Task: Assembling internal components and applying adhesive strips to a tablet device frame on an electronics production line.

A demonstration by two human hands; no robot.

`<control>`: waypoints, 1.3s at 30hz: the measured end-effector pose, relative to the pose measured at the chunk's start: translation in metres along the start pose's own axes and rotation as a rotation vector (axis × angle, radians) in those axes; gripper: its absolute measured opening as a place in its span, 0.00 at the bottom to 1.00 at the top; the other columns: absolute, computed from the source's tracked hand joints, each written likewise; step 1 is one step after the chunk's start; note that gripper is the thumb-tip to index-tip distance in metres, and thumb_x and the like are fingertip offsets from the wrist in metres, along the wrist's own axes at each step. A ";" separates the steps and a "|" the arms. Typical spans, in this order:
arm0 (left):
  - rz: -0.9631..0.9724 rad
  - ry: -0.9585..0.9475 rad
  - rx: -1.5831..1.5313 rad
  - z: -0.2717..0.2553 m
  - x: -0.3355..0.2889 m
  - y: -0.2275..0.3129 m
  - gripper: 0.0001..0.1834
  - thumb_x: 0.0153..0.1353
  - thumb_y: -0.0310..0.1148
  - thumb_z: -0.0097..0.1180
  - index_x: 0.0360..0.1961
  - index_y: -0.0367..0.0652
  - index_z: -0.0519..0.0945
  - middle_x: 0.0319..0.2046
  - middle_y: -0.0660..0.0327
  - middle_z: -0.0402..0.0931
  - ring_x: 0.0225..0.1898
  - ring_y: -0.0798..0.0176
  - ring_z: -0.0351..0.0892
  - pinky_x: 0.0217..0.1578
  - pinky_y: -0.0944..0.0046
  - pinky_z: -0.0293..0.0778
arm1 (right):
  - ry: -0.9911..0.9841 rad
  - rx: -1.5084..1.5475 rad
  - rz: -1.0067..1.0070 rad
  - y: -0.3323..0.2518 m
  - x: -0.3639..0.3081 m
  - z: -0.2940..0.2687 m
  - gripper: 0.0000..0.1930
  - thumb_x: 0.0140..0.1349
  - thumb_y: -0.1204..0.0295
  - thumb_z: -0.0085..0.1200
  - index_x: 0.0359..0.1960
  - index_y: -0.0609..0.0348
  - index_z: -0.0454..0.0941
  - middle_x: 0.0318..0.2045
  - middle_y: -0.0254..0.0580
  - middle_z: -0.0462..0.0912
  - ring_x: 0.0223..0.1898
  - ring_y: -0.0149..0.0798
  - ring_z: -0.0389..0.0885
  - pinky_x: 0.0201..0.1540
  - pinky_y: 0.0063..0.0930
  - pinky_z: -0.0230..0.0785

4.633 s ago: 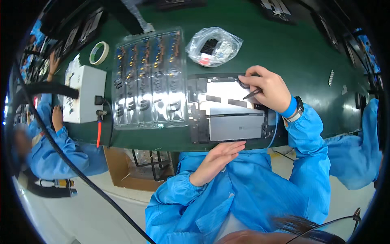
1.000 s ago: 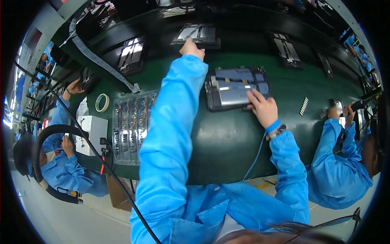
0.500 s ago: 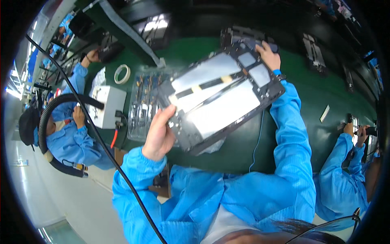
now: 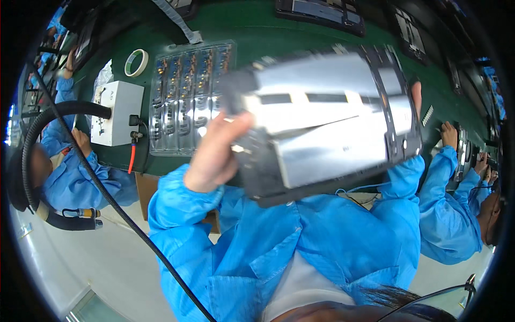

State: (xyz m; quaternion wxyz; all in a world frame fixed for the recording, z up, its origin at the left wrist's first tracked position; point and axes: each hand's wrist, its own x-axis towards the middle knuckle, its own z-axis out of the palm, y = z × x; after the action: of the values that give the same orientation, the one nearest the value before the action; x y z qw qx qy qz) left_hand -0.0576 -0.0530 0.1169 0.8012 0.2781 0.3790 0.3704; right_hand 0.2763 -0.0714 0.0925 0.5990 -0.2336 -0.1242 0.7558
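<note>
Above the near edge of the green tabletop (image 4: pixel 244 27), a flat rectangular black-framed device with silvery metal panels (image 4: pixel 332 153) is held up in front of the person's blue jacket (image 4: pixel 343 236), tilted and somewhat blurred. At its left edge the left hand (image 4: pixel 214 153) is closed in a pinch, thumb over the panelled face and the other fingers partly hidden at the rim. Past its far right edge only one upright digit of the right hand (image 4: pixel 416 99) shows; the device hides the rest, so how far that hand is open cannot be told. The left hand and device cover the near right part of a clear plastic tray of small circuit parts (image 4: pixel 185 102). Left of the tray stand a cream tape roll (image 4: pixel 145 61), farther off, and a white metal box (image 4: pixel 123 115) with a black corrugated hose (image 4: pixel 80 109) and a red tube (image 4: pixel 132 159). A thin black cable (image 4: pixel 130 226) crosses the view at left, before a co-worker's hand (image 4: pixel 81 142). Far off lies another dark panelled device (image 4: pixel 322 13); at right, a small pale strip (image 4: pixel 427 115) lies near a second co-worker's hand (image 4: pixel 449 135).
</note>
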 end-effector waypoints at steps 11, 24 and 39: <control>0.829 -0.887 1.889 -0.032 0.060 -0.009 0.42 0.43 0.46 0.64 0.60 0.54 0.60 0.60 0.64 0.57 0.64 0.48 0.47 0.56 0.38 0.54 | 0.427 -0.199 -0.286 0.015 -0.130 -0.045 0.24 0.56 0.59 0.42 0.48 0.64 0.70 0.39 0.49 0.79 0.36 0.42 0.80 0.36 0.35 0.75; 1.065 0.256 1.998 -0.040 0.157 -0.034 0.29 0.48 0.51 0.54 0.45 0.40 0.72 0.40 0.54 0.69 0.41 0.51 0.67 0.37 0.53 0.66 | 0.373 -0.536 -0.104 0.061 -0.088 -0.073 0.21 0.56 0.64 0.44 0.48 0.67 0.68 0.37 0.48 0.78 0.36 0.37 0.79 0.39 0.26 0.73; 0.900 -0.116 1.998 -0.063 0.109 -0.043 0.26 0.55 0.57 0.45 0.53 0.61 0.70 0.59 0.39 0.53 0.63 0.39 0.46 0.55 0.34 0.44 | 0.236 -1.610 -0.670 0.060 -0.012 0.013 0.13 0.63 0.64 0.42 0.31 0.62 0.73 0.27 0.36 0.75 0.27 0.32 0.74 0.31 0.21 0.65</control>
State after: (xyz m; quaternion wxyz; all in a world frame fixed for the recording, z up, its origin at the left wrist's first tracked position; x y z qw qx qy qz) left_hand -0.0445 0.0198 0.0068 0.0226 0.9318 0.3337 0.1412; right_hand 0.2207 -0.0965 0.0780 0.4517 -0.6128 -0.6187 0.1942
